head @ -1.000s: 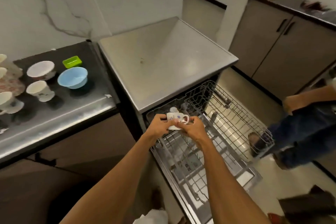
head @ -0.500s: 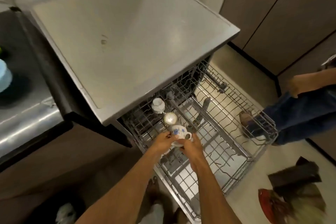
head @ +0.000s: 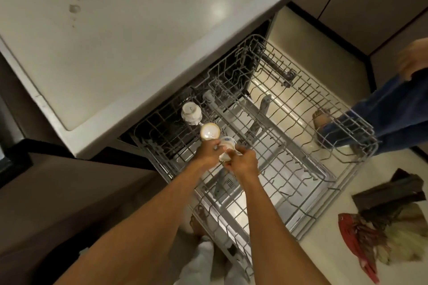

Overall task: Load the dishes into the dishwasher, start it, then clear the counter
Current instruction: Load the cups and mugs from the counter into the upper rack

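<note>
The dishwasher's upper wire rack [head: 361,143] is pulled out over the open door. Both my hands hold a small white cup with blue flowers [head: 227,146] over the rack's left side. My left hand [head: 208,151] grips its left side and my right hand [head: 243,162] pinches it from the right, at the handle. The cup is tilted over. Two white cups [head: 191,112] [head: 209,131] stand upside down in the rack just behind it.
The steel dishwasher top [head: 139,30] juts out above the rack's back. Another person's legs in blue trousers [head: 393,118] stand right of the rack, with a hand [head: 413,58] above. A red and brown cloth heap [head: 389,222] lies on the floor at right.
My head has tipped down and closer, so the counter dishes have left the view. My hands have lowered the flowered cup into the rack and tilted it over.
</note>
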Action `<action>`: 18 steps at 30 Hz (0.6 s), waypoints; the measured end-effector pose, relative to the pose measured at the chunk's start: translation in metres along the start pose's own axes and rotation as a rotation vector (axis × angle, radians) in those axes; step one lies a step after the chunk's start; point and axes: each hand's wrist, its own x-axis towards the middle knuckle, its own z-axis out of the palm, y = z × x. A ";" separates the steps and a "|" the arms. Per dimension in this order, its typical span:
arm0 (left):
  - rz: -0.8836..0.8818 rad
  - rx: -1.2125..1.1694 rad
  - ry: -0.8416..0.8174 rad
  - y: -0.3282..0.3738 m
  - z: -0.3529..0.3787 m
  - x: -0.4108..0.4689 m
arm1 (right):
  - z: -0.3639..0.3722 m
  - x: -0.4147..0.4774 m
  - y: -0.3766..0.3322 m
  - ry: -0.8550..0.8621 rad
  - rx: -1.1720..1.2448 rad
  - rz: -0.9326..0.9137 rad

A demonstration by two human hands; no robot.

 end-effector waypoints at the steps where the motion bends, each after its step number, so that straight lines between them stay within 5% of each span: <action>1: 0.008 0.032 -0.002 -0.001 0.001 0.002 | 0.001 0.003 -0.001 0.013 -0.012 -0.003; 18: 0.012 0.114 0.083 0.003 -0.004 0.010 | 0.012 0.006 -0.001 0.048 -0.141 -0.038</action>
